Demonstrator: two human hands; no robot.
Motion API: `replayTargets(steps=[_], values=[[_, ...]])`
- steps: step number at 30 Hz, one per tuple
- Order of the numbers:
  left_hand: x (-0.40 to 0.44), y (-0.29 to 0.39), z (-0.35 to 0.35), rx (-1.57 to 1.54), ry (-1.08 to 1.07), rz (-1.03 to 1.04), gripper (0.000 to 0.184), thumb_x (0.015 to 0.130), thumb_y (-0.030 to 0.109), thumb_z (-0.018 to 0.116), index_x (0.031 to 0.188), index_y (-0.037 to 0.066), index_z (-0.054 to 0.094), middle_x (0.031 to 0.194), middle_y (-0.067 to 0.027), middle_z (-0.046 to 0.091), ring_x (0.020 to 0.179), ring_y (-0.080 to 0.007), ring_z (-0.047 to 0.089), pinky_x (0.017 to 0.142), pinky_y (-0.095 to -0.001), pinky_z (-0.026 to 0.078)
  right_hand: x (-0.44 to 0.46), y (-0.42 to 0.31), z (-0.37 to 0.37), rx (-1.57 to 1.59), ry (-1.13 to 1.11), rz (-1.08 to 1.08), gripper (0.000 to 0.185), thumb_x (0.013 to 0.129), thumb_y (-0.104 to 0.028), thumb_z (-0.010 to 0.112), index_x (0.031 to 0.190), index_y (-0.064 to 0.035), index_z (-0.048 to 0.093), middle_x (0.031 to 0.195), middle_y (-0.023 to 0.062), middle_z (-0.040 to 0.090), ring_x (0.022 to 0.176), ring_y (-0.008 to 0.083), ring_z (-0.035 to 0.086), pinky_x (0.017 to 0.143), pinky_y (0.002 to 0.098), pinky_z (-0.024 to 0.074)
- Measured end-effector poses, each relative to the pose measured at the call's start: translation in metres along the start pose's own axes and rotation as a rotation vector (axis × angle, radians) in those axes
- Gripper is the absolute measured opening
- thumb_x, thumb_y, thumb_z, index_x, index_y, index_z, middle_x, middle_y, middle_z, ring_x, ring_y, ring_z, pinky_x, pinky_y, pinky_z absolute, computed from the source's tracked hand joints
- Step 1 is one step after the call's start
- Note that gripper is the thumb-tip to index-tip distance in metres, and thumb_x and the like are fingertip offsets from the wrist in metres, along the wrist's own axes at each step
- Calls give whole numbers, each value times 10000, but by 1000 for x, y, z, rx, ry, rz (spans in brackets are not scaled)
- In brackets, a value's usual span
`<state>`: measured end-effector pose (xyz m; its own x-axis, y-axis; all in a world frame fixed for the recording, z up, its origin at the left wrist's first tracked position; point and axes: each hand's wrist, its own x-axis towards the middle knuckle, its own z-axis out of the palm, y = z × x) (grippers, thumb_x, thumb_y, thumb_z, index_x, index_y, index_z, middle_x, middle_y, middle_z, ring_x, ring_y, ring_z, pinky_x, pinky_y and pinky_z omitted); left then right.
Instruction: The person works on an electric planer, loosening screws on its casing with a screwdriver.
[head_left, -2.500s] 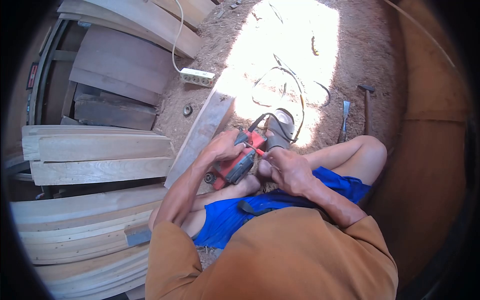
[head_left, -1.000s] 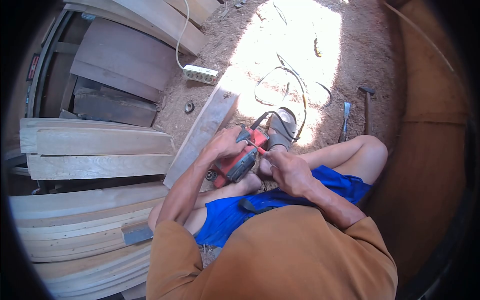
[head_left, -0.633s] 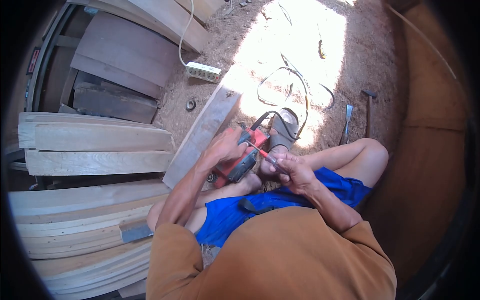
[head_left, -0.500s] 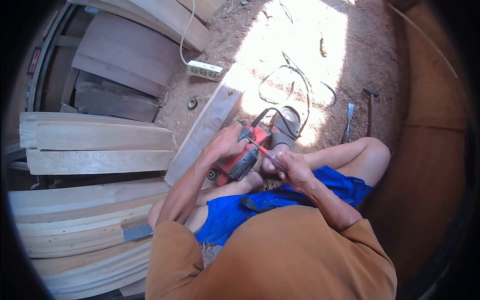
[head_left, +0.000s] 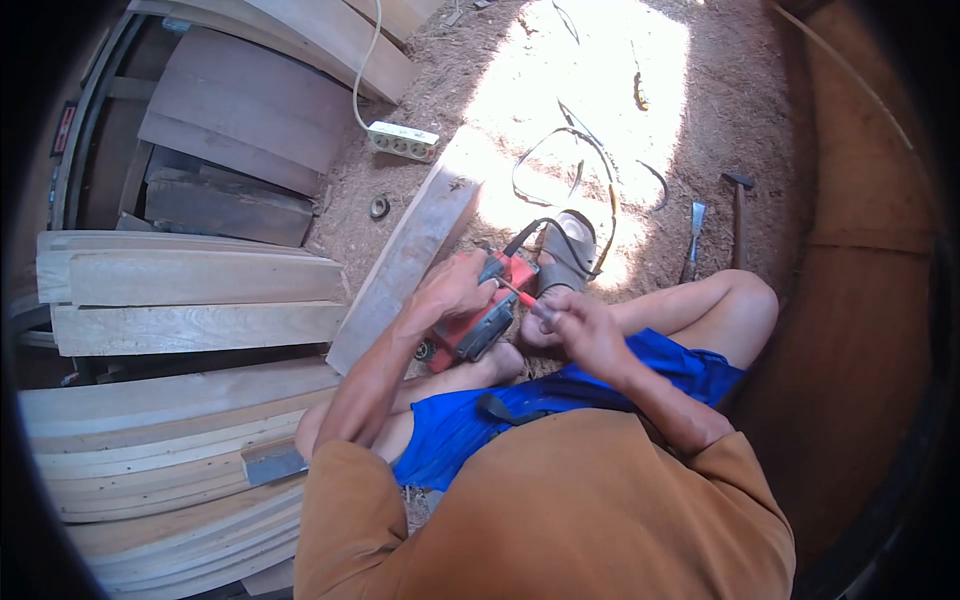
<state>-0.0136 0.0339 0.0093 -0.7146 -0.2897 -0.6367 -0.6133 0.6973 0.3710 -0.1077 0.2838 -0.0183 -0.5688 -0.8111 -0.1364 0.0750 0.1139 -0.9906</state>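
Left hand (head_left: 455,290) and right hand (head_left: 590,335) face each other at mid-frame, closed on their holds. Sweeping left to right: pale boards (head_left: 200,275) lie stacked at the left edge, then a thick plank (head_left: 410,245) slants up toward top centre. Just beside it, the left hand is wrapped over the upper part of a red-and-grey power tool (head_left: 485,333), whose long axis runs from lower left to upper right. It lies just right of and below that hand, the nearer one. Now the screwdriver (head_left: 527,299): its shaft points up and left, across the tool's length, with the tip near the left fingers; whether it touches a screw, I cannot tell. Right hand grips the handle at the lower-right end, tool to its left. Farther right on the ground, chisel (head_left: 694,235), then hammer (head_left: 739,215).
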Motion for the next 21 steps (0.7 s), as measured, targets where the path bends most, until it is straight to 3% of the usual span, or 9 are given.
replayTargets(steps=[2, 5, 6, 9, 12, 15, 21], values=[[6, -10, 8, 38, 33, 51, 452, 928, 316, 633, 1187, -53, 596, 1124, -372, 700, 1111, -523, 682, 986, -578, 531, 6, 13, -15, 662, -24, 697, 209, 1071, -180, 590, 1015, -20, 713, 816, 88, 707, 623, 161, 627, 477, 323, 458], [10, -15, 13, 43, 17, -12, 437, 945, 319, 628, 1229, -11, 596, 1172, -349, 701, 1135, -519, 669, 1001, -571, 514, 3, -11, -6, 522, -97, 690, 272, 1114, -221, 542, 995, -38, 704, 813, 30, 710, 596, 49, 564, 430, 231, 383], [7, -12, 9, 33, 9, -10, 438, 939, 317, 629, 1212, -24, 598, 1158, -353, 702, 1131, -520, 671, 1001, -572, 517, 6, -8, -6, 488, -104, 682, 303, 1086, -272, 592, 945, -21, 688, 775, 86, 707, 615, 144, 629, 487, 312, 467], [4, -2, -1, 18, -2, 20, 440, 926, 312, 629, 1174, -50, 604, 1133, -358, 704, 1125, -521, 675, 1001, -570, 522, 9, -7, -6, -362, 64, 29, 246, 1024, -272, 650, 1026, -28, 678, 758, 157, 681, 662, 302, 683, 593, 441, 539], [4, -2, 0, 6, 0, 40, 430, 923, 312, 626, 1157, -49, 608, 1136, -348, 708, 1129, -516, 674, 1002, -566, 521, 12, -46, -19, -735, -138, -174, 284, 943, -229, 688, 1172, -63, 660, 833, 225, 676, 758, 436, 693, 698, 547, 550], [4, -1, -4, -1, -8, 32, 420, 921, 312, 625, 1140, -47, 612, 1137, -343, 708, 1127, -511, 675, 997, -562, 522, 5, -39, -8, -792, -225, -236, 356, 910, -99, 671, 1266, -91, 646, 904, 195, 709, 803, 433, 711, 663, 535, 558], [7, -10, 0, -40, -9, 0, 424, 921, 316, 635, 1140, -46, 613, 1131, -344, 708, 1116, -508, 679, 996, -557, 523, 1, -25, -3, -804, -164, -373, 398, 897, -80, 675, 1293, -72, 637, 910, 169, 647, 734, 397, 689, 624, 514, 547]])
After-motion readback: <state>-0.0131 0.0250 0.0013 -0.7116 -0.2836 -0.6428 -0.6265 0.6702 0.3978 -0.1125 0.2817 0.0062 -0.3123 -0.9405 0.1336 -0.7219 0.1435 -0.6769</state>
